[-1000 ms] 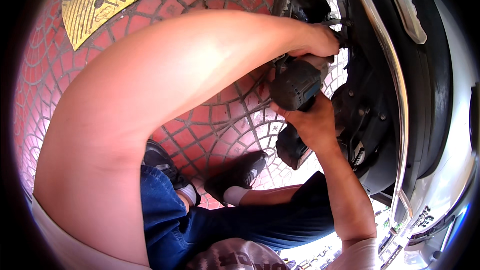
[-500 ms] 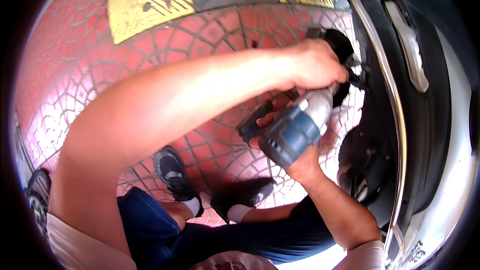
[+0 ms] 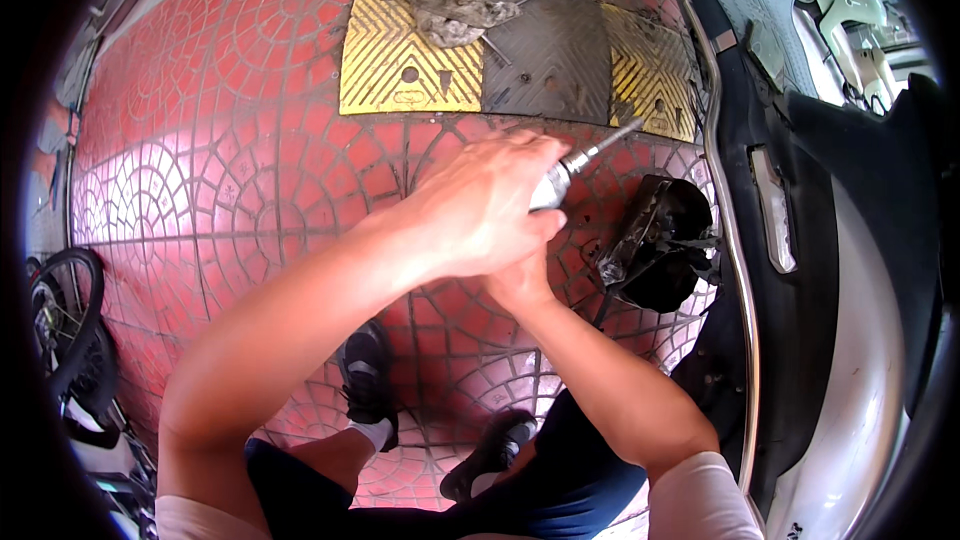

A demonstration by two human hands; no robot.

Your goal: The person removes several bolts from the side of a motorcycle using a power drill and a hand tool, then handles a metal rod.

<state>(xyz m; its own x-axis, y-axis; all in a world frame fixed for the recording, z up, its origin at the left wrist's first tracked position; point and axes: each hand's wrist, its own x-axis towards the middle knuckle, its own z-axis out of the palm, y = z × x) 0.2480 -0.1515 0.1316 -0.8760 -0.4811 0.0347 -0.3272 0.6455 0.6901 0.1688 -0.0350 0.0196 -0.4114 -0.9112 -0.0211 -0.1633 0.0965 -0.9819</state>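
Ahead of me, over the red paving, both my hands come together on a power driver (image 3: pixel 549 190). Its grey nose and long thin bit point up and to the right. My left hand (image 3: pixel 490 202) is closed over the top of the tool, which covers most of its body. Below and partly behind it, my right hand (image 3: pixel 520 282) comes up from the lower right; its fingers are mostly hidden, but it is at the driver's handle. To the right of the tool, a black part with a dark hollow housing (image 3: pixel 665 240) sits low beside a vehicle.
Along my right stands a black and silver vehicle body (image 3: pixel 870 340) with a chrome tube (image 3: pixel 737 270). A yellow and black ramp (image 3: pixel 545 70) lies ahead, with a dirty rag (image 3: pixel 445 5) on it. A black wheel (image 3: pixel 65 310) is at the far left.
Both hands and the driver have moved left, away from the black part. The left hand has gone from beside that part onto the tool. The view has shifted, showing more floor ahead.
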